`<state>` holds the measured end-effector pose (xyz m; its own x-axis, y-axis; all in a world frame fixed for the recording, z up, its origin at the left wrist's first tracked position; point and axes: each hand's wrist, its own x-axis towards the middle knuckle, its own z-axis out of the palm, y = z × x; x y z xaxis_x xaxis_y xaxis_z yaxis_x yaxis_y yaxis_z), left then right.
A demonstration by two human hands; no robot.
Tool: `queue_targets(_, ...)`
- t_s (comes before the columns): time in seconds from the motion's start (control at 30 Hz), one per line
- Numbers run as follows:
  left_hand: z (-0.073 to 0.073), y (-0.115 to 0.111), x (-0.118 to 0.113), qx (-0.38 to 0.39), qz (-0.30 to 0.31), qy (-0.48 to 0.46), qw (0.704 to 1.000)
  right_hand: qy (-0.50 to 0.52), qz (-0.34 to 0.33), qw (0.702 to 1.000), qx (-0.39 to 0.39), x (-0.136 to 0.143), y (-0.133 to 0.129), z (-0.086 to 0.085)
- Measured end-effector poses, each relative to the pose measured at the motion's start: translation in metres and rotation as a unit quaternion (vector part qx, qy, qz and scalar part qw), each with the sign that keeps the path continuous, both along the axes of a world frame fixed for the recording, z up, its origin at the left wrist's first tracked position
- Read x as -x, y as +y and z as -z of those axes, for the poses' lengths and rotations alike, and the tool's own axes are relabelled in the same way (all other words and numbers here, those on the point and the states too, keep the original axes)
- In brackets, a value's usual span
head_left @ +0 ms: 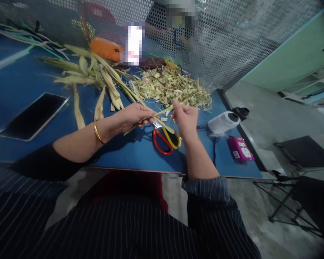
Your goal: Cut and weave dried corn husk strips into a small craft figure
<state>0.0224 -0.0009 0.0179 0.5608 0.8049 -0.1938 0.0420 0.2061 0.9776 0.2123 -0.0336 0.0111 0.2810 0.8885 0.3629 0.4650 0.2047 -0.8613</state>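
Note:
My left hand is closed on several strips of dried corn husk, which trail away toward the back left. Opposite it, my right hand pinches the end of a narrow husk strip that stretches between the two hands. A second husk end sticks out below, over the scissors. Those scissors, with one red and one yellow handle, lie on the blue table under my hands; my left fingers partly hide the blades. A bunch of whole husks lies behind my left hand, and a heap of husk scraps lies behind my right.
A dark tablet or phone lies at left on the table. White thread on a cone and a purple packet are at right. An orange pouch stands near the perforated metal screen. Black folding chairs stand beyond the right edge.

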Motion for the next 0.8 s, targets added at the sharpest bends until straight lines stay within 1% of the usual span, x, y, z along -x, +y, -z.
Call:
queue_targets(0.03,0.001,0.0,0.0,-0.015,0.013,0.008,1.0,-0.039,0.043,0.997,-0.052,0.0,-0.003,-0.003)
queue_targets(0.07,0.001,-0.001,0.0,-0.032,0.031,0.018,0.999,-0.076,0.072,0.99,-0.097,0.002,-0.005,-0.006)
queue_targets(0.1,0.002,-0.003,0.0,-0.05,0.05,0.032,0.997,-0.109,0.071,0.983,-0.126,0.003,-0.007,-0.007)
queue_targets(0.13,0.003,-0.005,-0.001,-0.069,0.069,0.05,0.994,-0.136,0.038,0.981,-0.133,0.006,-0.008,-0.008)
queue_targets(0.17,0.003,-0.007,-0.002,-0.088,0.084,0.069,0.99,-0.151,-0.019,0.981,-0.12,0.008,-0.008,-0.008)
queue_targets(0.23,0.005,-0.011,-0.006,-0.125,0.101,0.098,0.982,-0.133,-0.144,0.979,-0.059,0.013,-0.005,-0.005)
queue_targets(0.27,0.006,-0.013,-0.007,-0.138,0.106,0.105,0.979,-0.104,-0.187,0.976,-0.024,0.015,-0.004,-0.003)
queue_targets(0.3,0.007,-0.015,-0.009,-0.149,0.109,0.109,0.977,-0.069,-0.208,0.976,0.003,0.017,-0.002,0.0)
queue_targets(0.33,0.007,-0.016,-0.01,-0.157,0.112,0.11,0.975,-0.034,-0.206,0.978,0.021,0.018,-0.001,0.002)
queue_targets(0.4,0.008,-0.016,-0.01,-0.169,0.121,0.112,0.972,0.024,-0.165,0.986,0.025,0.02,0.001,0.007)
queue_targets(0.47,0.008,-0.016,-0.01,-0.176,0.128,0.117,0.969,0.051,-0.122,0.991,0.007,0.021,0.003,0.013)
queue_targets(0.53,0.007,-0.016,-0.009,-0.182,0.132,0.12,0.967,0.047,-0.096,0.994,-0.01,0.021,0.006,0.017)
queue_targets(0.6,0.007,-0.016,-0.009,-0.172,0.122,0.116,0.971,0.013,-0.073,0.997,-0.026,0.02,0.007,0.018)
queue_targets(0.63,0.007,-0.016,-0.009,-0.156,0.111,0.106,0.976,-0.016,-0.051,0.998,-0.043,0.018,0.006,0.017)
queue_targets(0.7,0.006,-0.015,-0.009,-0.101,0.072,0.062,0.99,-0.083,0.015,0.991,-0.102,0.015,0.001,0.01)
queue_targets(0.77,0.004,-0.013,-0.009,-0.028,0.016,-0.002,0.999,-0.144,0.081,0.972,-0.168,0.014,-0.008,0.002)
queue_targets(0.8,0.003,-0.011,-0.008,0.007,-0.012,-0.034,0.999,-0.162,0.092,0.965,-0.185,0.014,-0.012,-0.001)
